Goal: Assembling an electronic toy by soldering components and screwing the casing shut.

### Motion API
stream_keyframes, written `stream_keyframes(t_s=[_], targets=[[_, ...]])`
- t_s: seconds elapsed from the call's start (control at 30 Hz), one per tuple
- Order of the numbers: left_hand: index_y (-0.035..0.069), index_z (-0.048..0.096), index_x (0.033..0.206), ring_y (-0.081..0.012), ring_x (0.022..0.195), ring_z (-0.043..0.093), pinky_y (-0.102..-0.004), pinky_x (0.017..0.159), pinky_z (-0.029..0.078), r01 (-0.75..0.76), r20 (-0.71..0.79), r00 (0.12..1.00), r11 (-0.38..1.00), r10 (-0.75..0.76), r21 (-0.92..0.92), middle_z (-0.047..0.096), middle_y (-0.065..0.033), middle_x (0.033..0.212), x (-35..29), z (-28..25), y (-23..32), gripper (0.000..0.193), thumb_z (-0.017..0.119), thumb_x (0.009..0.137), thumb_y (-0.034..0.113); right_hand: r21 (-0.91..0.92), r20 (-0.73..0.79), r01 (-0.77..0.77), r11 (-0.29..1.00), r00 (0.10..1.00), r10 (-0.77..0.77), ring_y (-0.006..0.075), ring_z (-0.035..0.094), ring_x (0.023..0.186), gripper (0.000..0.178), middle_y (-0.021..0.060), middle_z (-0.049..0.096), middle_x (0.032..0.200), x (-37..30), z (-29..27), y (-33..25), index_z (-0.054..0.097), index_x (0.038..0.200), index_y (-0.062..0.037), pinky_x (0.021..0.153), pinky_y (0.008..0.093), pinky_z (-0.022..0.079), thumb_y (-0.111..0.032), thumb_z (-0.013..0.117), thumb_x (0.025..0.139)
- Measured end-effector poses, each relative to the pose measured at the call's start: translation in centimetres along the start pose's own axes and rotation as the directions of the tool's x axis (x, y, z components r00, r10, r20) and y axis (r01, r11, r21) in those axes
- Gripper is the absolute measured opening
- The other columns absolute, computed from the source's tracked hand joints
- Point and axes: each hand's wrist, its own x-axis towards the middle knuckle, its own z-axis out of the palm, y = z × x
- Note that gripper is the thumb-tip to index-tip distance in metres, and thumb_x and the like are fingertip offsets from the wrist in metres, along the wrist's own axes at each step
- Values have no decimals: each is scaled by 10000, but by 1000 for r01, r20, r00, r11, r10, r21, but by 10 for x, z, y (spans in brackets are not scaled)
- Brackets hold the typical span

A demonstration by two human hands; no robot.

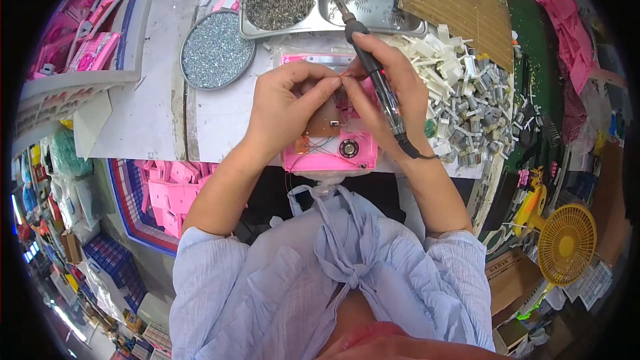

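Note:
A pink plastic housing (293, 159) lies open in front of me, holding a brown circuit board (323, 124), thin loose wires and a round black part (349, 148). Above it, the fingertips of my left hand (288, 103) pinch a thin reddish wire (343, 75). The fingertips of my right hand (399, 87) meet them at the same wire. Across my right hand rests a soldering iron (380, 83) with a black grip and clear handle, its metal tip pointing away from me over the steel tray. My fingers hide the wire's ends.
A compartmented steel tray (325, 25) of small screws stands at the back, beside a round dish (218, 50) of silvery pieces. White plastic parts (433, 60) and small motors (477, 103) are heaped at right. A basket (123, 203) of pink parts is lower left; a yellow fan (567, 245) lower right.

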Motion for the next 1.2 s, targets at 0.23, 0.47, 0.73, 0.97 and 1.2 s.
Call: stream_keyframes(t_s=[0.23,0.47,0.73,0.97,1.2], targets=[[14,716,843,-130,720,537,-259,639,449,-208,0,975,915,222,345,532,-45,957,2,1,15,103,783,790,72,3,5,-41,999,999,41,239,716,906,517,122,691,1044,-20,-18,3,620,1307,-61,847,351,556,41,744,815],[10,700,803,-180,732,571,-311,634,492,-260,42,961,845,273,467,534,-77,905,3,4,17,110,777,757,73,-249,83,171,953,984,-156,232,703,1014,536,135,714,1072,-40,-13,4,582,1341,-33,959,344,522,13,775,844],[10,670,762,-235,724,607,-356,650,518,-242,16,961,814,275,528,561,-106,902,-2,3,7,97,752,743,60,-2,-80,-18,1000,997,18,210,604,746,456,100,651,901,-41,-37,3,671,1149,-16,748,343,499,-45,883,746],[14,670,769,-229,711,602,-354,641,516,-304,33,939,778,343,549,561,-100,906,0,0,1,112,759,725,66,24,24,230,973,973,-231,220,584,678,306,114,651,834,-37,-64,4,639,1057,22,645,344,485,0,788,790],[9,670,775,-227,702,616,-344,636,527,-264,17,955,818,297,512,569,-99,918,-2,0,4,119,762,719,59,-29,170,316,948,936,-307,213,540,526,309,72,628,679,-38,-59,0,643,1020,-5,631,359,483,-5,796,751]])
